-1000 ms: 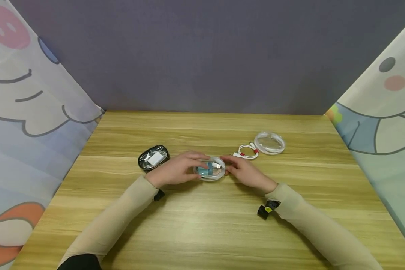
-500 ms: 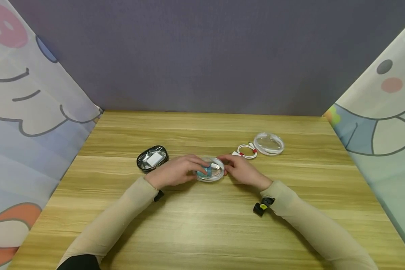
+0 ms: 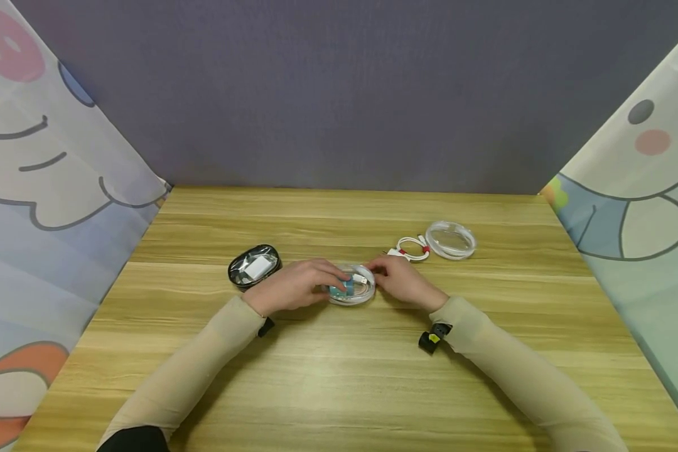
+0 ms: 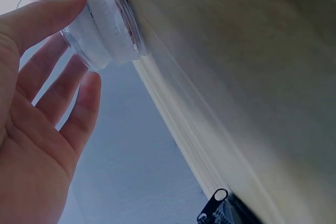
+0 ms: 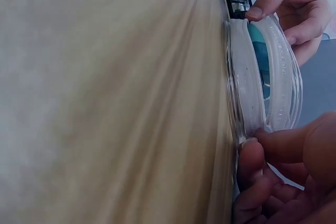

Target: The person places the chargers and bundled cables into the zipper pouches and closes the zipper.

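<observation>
A round clear zip pouch point(image 3: 352, 300) with white edging rests on the table between both hands. Inside are something blue-teal point(image 5: 258, 43) and a pale cable with a USB plug point(image 3: 363, 279). My left hand point(image 3: 296, 285) grips its left side, thumb on the near side and fingers over the top. At the right end, my right hand point(image 3: 403, 280) pinches the edge by the zip between thumb and forefinger point(image 5: 251, 158). From the right wrist, the zip gapes along the side, showing the blue-teal thing. The zip pull is hidden.
A black-edged clear pouch point(image 3: 255, 278) with a white block inside lies beside the left hand. Beyond the right hand are a coiled white cable point(image 3: 409, 256) with red ties and another round clear pouch point(image 3: 452, 254). A dark panel point(image 3: 339, 94) stands behind the table.
My right hand and wrist have swung slightly left and away from me, with the fingers still at the pouch's right end. The left hand stays on the pouch, nearly still.
</observation>
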Demonstrator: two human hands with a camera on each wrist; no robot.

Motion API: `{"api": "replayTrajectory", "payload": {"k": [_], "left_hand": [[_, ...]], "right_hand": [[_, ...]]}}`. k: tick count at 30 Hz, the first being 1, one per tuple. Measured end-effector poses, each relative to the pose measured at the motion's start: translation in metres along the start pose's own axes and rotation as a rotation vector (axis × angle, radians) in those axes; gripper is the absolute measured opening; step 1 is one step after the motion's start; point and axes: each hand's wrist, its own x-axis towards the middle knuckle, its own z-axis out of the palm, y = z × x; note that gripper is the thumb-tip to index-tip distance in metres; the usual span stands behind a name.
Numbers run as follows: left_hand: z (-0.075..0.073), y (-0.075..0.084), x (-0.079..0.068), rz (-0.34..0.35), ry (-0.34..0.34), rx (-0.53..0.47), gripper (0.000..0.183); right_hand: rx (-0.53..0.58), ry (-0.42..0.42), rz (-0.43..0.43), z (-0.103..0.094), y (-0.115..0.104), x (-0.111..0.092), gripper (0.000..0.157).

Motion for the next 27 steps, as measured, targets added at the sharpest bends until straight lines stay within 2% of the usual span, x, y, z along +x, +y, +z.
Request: {"api": "replayTrajectory", "payload": {"k": [7,11,18,21,27], "left_hand": [[-0.0008,0.0000,-0.0003,0.009,0.005,-0.007,0.028],[-0.0021,0.0006,0.0003,-0.003,0.002,-0.014,0.028],[-0.0028,0.0003,0.0011,-0.008,-0.004,-0.030,0.028],[-0.0023,-0.0004,0.0010,-0.013,-0.007,-0.039,0.028],[-0.0012,-0.0016,0.0001,-0.012,-0.014,-0.049,0.028]], "right_hand": [[-0.022,0.001,0.004,-0.0026,-0.0008,0.0021,0.009],[-0.037,0.002,-0.004,-0.0023,-0.0024,0.0031,0.009],[-0.092,-0.032,0.044,-0.0019,-0.0058,0.0058,0.012],[-0.055,-0.051,0.059,-0.0022,-0.0059,0.0072,0.012],[0.101,-0.082,0.091,-0.0006,-0.0036,0.0097,0.014]]}}
